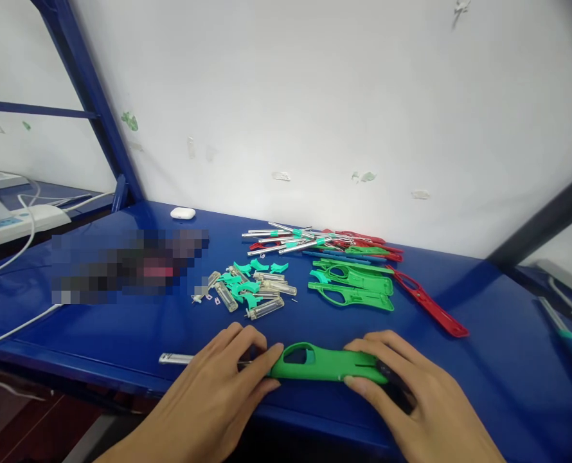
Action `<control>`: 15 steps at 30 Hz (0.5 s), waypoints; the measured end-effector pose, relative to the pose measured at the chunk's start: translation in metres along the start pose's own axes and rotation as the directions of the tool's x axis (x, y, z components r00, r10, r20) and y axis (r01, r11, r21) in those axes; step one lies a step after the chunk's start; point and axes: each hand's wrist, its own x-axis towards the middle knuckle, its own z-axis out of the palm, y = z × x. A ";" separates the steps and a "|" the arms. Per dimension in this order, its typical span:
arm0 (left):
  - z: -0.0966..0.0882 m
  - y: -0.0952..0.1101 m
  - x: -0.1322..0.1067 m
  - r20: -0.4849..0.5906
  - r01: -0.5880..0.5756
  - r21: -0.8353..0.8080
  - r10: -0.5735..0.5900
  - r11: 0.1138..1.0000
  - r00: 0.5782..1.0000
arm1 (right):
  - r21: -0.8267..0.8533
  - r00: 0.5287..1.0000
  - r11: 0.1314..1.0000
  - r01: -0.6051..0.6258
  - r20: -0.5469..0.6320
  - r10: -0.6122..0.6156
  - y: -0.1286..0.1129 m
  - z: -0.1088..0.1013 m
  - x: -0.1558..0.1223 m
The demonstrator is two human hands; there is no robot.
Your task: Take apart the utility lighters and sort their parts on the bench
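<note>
A green long-nosed gas lighter (324, 365) lies lengthwise near the front edge of the blue table. Its metal tube (175, 359) sticks out to the left, partly hidden by my fingers. My left hand (228, 379) is closed on the lighter's nose end, thumb and fingers close to the trigger opening. At the handle's other end, my right hand (406, 379) grips with the thumb at the near side and fingers at the far side. Something dark shows under the right palm; I cannot make out what. A teal trigger part shows inside the lighter's opening.
Clear fuel tanks (267, 307) and teal triggers (252, 300) lie heaped mid-table. Green casing halves (358, 297) and a red casing half (433, 305) lie to the right. Metal tubes (290, 244) pile up behind. A white earphone case (182, 213) stands by the wall; a blurred patch covers the left.
</note>
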 end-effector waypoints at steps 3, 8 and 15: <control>-0.003 0.000 0.004 -0.077 -0.051 0.061 0.056 0.997 0.995 | -0.003 0.998 1.000 0.017 -0.065 -0.017 -0.002 0.001 -0.001; -0.001 -0.005 0.006 -0.174 -0.071 0.054 0.079 0.996 0.982 | 0.012 0.991 0.995 0.096 -0.090 -0.094 0.000 -0.001 -0.007; 0.002 -0.005 0.002 -0.156 -0.051 -0.068 0.040 0.996 0.987 | -0.037 0.921 0.966 0.256 -0.293 -0.256 -0.002 -0.006 -0.002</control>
